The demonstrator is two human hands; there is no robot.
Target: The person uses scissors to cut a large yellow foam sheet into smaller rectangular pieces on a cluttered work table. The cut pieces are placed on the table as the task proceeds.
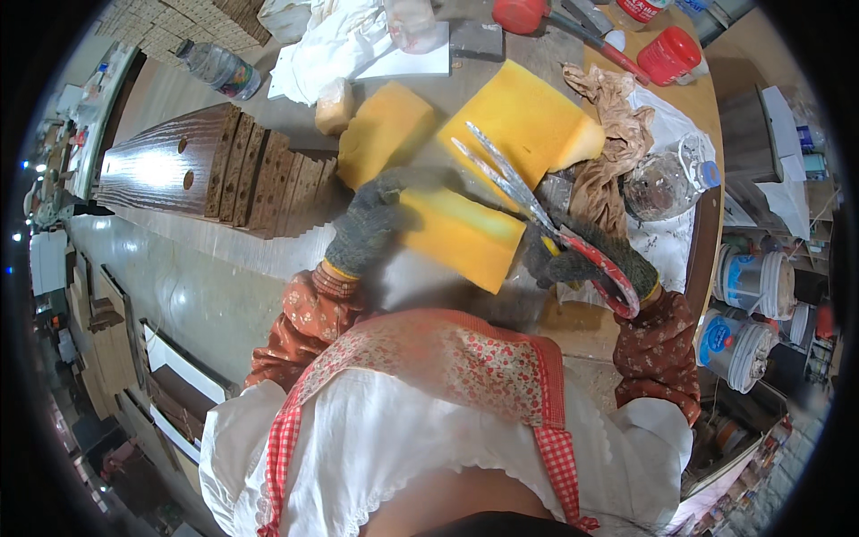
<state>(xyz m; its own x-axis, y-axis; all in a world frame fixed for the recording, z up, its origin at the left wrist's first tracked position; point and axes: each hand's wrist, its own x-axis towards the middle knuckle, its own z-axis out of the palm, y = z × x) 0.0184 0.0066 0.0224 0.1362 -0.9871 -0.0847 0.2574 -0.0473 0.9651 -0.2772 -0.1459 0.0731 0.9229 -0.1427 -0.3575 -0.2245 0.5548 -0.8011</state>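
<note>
My left hand [369,221], in a dark knit glove, grips the left end of a yellow foam piece [463,235]. In my right hand [584,258], gloved too, is a pair of scissors [513,188] with red-wrapped handles; the worn blades are apart and point up and to the left. Beyond the held piece lie a larger yellow foam sheet [523,121] and another foam piece [386,131]. A small foam block [334,107] touches that piece's left side. Whether the right fingers also touch the held foam, I cannot tell.
Stacked brown boards [168,161] stand at the left, near a plastic bottle [221,70]. Crumpled brown paper [614,134] and a large clear bottle [664,184] lie at the right. At the back are white cloth [335,47], a red-headed mallet [520,15] and a red jar [670,57].
</note>
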